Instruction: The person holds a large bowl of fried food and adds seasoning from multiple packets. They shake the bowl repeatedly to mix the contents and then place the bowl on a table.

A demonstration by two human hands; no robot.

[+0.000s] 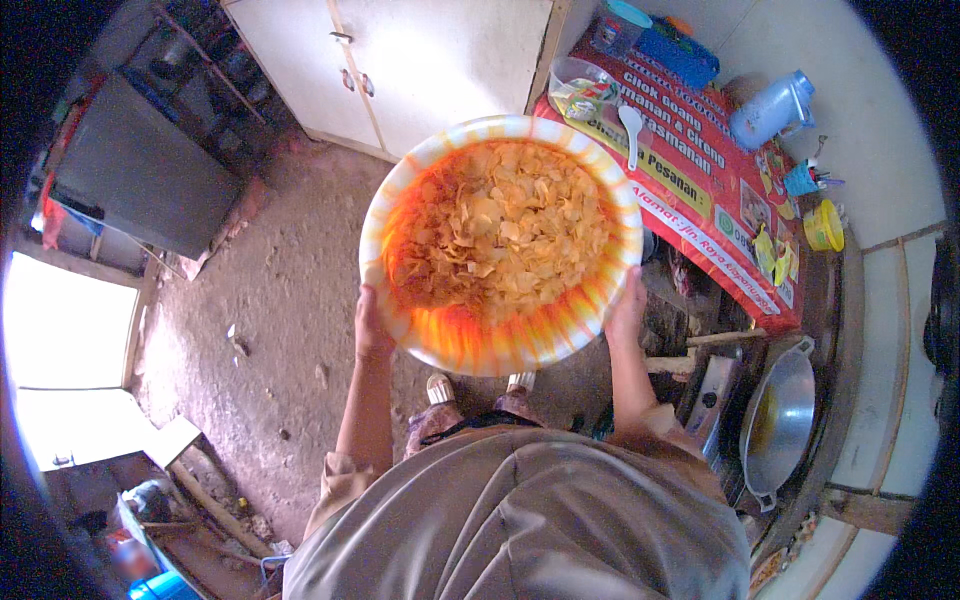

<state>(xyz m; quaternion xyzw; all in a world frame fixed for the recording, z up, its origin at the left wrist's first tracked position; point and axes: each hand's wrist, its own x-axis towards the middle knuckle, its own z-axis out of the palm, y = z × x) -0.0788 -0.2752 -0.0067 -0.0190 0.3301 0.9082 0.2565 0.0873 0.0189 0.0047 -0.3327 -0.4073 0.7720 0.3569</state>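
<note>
A large round basin (480, 358), white with orange streaks on its rim, is held up in front of my body over the dirt floor. Thin pale-brown chips (517, 217) fill much of it, darker and redder towards the left side. My left hand (373, 324) grips the rim at the lower left, and my right hand (627, 309) grips it at the lower right. The fingers of both hands are mostly hidden under the basin.
At the right, a table with a red printed banner (675, 206) bears a clear plastic tub (562, 82), a white spoon (632, 135), a blue pitcher (772, 112) and a yellow tub (823, 225). Nearer are a stove (712, 397) and a metal wok (784, 420). A white cabinet (442, 60) stands ahead.
</note>
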